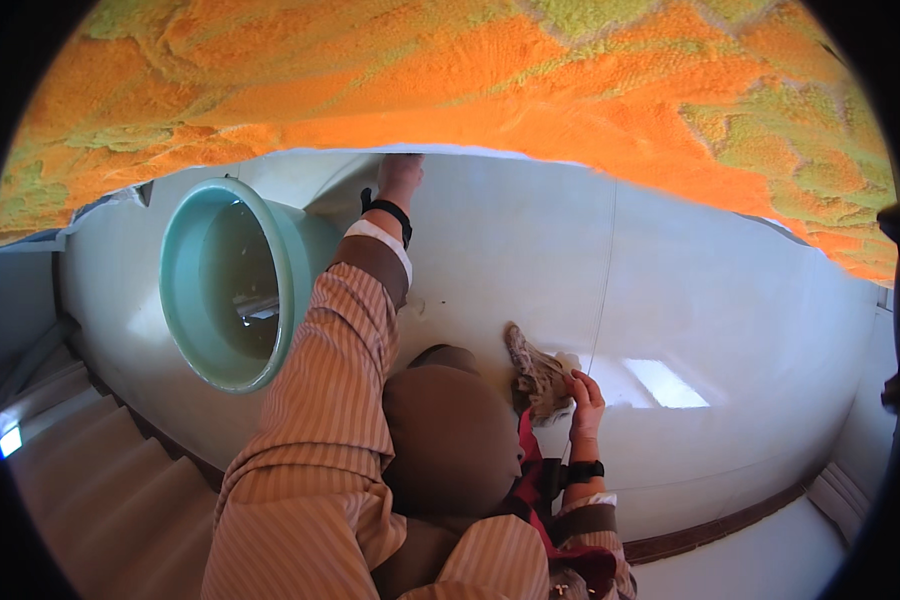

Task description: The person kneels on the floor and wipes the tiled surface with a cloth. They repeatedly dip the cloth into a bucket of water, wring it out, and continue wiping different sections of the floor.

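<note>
My left hand (401, 174) reaches far forward to the lower edge of an orange and green plush blanket (420, 82). Its fingers disappear beneath that edge, so their grip is hidden. At my right, a crumpled, wet-looking brown rag (541, 379) rests on the pale glossy floor (495, 240). The fingertips of my right hand (586, 397) pinch the rag's right side. Left of my outstretched arm stands a light green plastic tub (289, 255) holding murky water (244, 277). Both wrists carry black bands.
My bent knee (450, 435) sits between my arms, with red cloth (529, 480) beside it. A beige curtain (97, 480) hangs at lower left. Dark skirting (712, 532) edges the floor at lower right. The blanket overhangs the whole far side.
</note>
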The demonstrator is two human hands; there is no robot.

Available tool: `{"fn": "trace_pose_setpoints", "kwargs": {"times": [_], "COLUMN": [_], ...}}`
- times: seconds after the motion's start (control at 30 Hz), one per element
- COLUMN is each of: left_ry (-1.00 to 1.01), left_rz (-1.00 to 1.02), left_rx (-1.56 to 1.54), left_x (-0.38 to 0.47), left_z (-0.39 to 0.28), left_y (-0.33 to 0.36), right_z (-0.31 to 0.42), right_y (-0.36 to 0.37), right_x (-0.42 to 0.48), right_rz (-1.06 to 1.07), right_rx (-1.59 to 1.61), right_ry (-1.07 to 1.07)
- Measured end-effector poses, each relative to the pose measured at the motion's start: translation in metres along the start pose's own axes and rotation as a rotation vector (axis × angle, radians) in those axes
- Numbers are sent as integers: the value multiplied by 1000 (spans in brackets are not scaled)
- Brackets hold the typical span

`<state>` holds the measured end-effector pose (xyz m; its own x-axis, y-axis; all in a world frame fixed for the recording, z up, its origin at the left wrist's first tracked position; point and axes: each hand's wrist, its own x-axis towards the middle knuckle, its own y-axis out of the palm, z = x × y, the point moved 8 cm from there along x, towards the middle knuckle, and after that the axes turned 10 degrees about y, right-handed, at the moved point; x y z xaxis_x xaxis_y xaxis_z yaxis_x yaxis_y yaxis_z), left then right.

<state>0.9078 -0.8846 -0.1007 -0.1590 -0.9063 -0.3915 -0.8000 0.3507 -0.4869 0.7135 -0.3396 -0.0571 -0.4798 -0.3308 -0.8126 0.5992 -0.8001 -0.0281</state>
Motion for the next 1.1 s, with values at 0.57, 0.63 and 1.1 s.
{"fn": "trace_pose_setpoints", "kwargs": {"times": [0.57, 0.63, 1.1], "left_ry": [-86, -87, -93], "left_rz": [109, 112, 129], "left_rx": [58, 62, 67], "left_x": [-4, -4, -4], "left_z": [-19, -18, -17], "left_y": [5, 6, 11], "right_z": [-18, -19, -21], "right_y": [-35, -35, -36], "right_x": [41, 41, 42], "right_rz": [-240, -252, -333], "right_rx": [95, 123, 129], "right_ry": [114, 121, 90]}}
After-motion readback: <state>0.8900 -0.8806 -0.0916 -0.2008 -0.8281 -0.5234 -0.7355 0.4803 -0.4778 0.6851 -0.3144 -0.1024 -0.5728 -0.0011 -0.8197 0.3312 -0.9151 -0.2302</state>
